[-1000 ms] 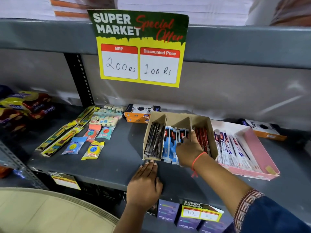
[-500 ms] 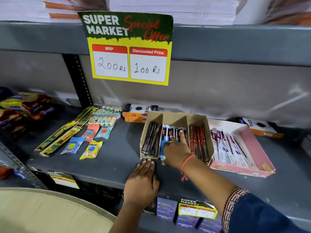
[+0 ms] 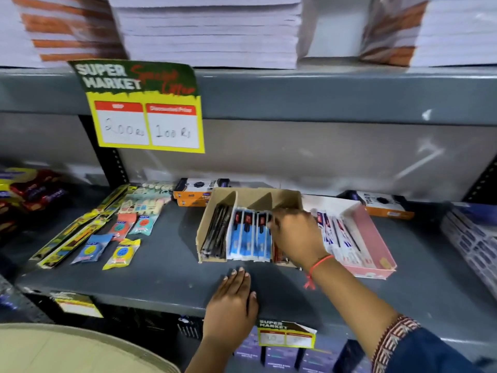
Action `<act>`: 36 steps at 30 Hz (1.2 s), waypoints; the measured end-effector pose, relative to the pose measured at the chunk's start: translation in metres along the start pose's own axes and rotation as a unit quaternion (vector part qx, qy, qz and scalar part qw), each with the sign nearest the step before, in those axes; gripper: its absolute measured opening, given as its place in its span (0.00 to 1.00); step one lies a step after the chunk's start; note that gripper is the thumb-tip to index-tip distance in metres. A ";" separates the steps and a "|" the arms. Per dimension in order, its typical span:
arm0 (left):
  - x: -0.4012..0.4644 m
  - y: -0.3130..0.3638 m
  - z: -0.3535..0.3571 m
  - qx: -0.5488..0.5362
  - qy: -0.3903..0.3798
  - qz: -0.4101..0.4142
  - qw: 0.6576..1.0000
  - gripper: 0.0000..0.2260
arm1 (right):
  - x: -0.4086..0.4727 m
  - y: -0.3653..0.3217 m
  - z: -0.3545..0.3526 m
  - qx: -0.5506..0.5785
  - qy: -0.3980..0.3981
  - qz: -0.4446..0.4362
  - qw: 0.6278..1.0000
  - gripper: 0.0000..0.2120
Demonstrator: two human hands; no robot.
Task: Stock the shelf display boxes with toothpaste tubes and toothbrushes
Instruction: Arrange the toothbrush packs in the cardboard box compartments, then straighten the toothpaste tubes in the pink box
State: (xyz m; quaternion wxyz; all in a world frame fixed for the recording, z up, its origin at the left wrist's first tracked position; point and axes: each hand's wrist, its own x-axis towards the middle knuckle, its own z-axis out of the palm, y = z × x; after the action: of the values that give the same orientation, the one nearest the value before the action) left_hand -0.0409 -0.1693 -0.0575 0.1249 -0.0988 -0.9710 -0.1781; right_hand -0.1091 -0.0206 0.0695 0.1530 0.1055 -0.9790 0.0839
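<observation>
A brown cardboard display box (image 3: 255, 195) with three compartments stands on the grey shelf (image 3: 166, 275). It holds black toothbrushes (image 3: 215, 232) on the left, blue toothbrush packs (image 3: 247, 235) in the middle and red packs (image 3: 279, 256) on the right. My right hand (image 3: 295, 235) hovers over the right compartment, its bent fingertips touching the top of the rightmost blue pack. My left hand (image 3: 231, 300) lies flat on the shelf in front of the box, holding nothing. To the right, a pink display box (image 3: 375, 238) holds toothpaste tubes (image 3: 338, 238).
Loose small packets (image 3: 121, 254) and long yellow-green packs (image 3: 78, 232) lie on the shelf's left. Orange-and-black cartons (image 3: 199, 192) (image 3: 384, 205) sit at the back. A price sign (image 3: 145, 106) hangs from the upper shelf. Snack packs (image 3: 27, 189) are far left, printed boxes (image 3: 473, 243) far right.
My right hand has slid from the blue packs toward the right compartment and its fingers have curled. My left hand stays flat on the shelf. The view has tilted upward.
</observation>
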 end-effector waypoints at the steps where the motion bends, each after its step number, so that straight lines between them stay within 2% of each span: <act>1: 0.003 0.009 0.001 -0.006 -0.021 0.005 1.000 0.22 | -0.001 0.013 -0.005 0.015 0.033 0.028 0.999 0.14; 3: 0.009 0.028 0.002 -0.007 -0.058 0.017 0.998 0.22 | -0.002 0.044 -0.008 0.030 0.074 0.093 0.993 0.13; 4: 0.012 0.038 0.002 0.000 -0.066 0.019 0.998 0.23 | -0.004 0.060 -0.009 0.022 0.067 0.126 0.989 0.14; 6: 0.016 0.052 0.004 -0.003 -0.068 0.016 0.998 0.28 | -0.007 0.086 -0.006 0.012 0.002 0.194 0.981 0.19; 9: 0.021 0.067 0.011 0.016 -0.059 0.023 0.998 0.30 | -0.015 0.117 0.003 0.044 -0.109 0.277 0.954 0.16; 10: 0.021 0.071 0.012 0.023 -0.047 0.028 0.998 0.29 | -0.016 0.122 0.007 0.048 -0.140 0.274 0.950 0.15; 11: 0.021 0.074 0.012 0.019 -0.069 0.023 0.997 0.30 | -0.018 0.125 0.011 0.047 -0.166 0.264 0.949 0.14; 13: 0.021 0.078 0.016 0.021 -0.084 0.019 0.996 0.35 | -0.018 0.126 0.019 0.031 -0.193 0.240 0.951 0.13; 15: 0.020 0.079 0.016 0.022 -0.079 0.000 0.997 0.37 | -0.016 0.125 0.023 0.041 -0.191 0.247 0.949 0.12; 18: 0.020 0.078 0.016 0.012 -0.095 -0.013 0.995 0.27 | -0.014 0.121 0.024 0.058 -0.181 0.262 0.946 0.13; 20: 0.020 0.079 0.015 0.016 -0.084 -0.002 0.996 0.23 | -0.014 0.120 0.023 0.055 -0.182 0.266 0.945 0.12; 28: 0.017 0.079 0.016 0.046 -0.070 -0.005 0.996 0.23 | -0.012 0.121 0.022 0.050 -0.175 0.263 0.947 0.15; 36: 0.018 0.080 0.016 0.036 -0.081 -0.009 0.996 0.25 | -0.011 0.120 0.022 -0.008 -0.193 0.215 0.957 0.13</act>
State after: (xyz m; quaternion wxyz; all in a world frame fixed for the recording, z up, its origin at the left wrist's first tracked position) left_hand -0.0425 -0.0878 -0.0410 0.0483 -0.0999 -0.9846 -0.1352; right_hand -0.1328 0.0925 0.0294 -0.0600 -0.0942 -0.9901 0.0845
